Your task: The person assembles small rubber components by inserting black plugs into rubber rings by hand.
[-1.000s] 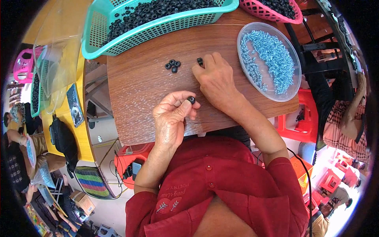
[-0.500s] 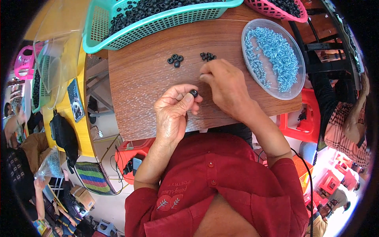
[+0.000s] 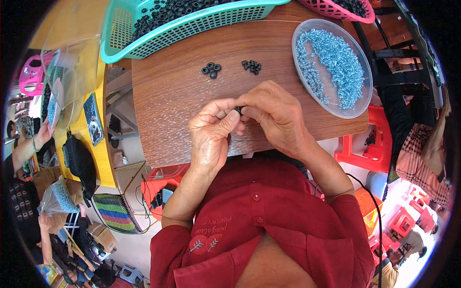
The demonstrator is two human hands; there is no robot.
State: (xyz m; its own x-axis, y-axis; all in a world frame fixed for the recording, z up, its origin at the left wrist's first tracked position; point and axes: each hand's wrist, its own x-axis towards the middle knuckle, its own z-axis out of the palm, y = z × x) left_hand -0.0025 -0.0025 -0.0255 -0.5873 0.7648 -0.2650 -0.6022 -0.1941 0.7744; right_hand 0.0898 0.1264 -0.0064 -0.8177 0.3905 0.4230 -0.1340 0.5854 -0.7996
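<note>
The right hand has moved from beside the small black pieces to the left hand. Left to right: round black pieces lie clustered on the table; nearer the body, the left hand pinches a black piece between thumb and fingers; the right fingertips meet there, their grip unclear; beyond stands a tub of blue pieces.
</note>
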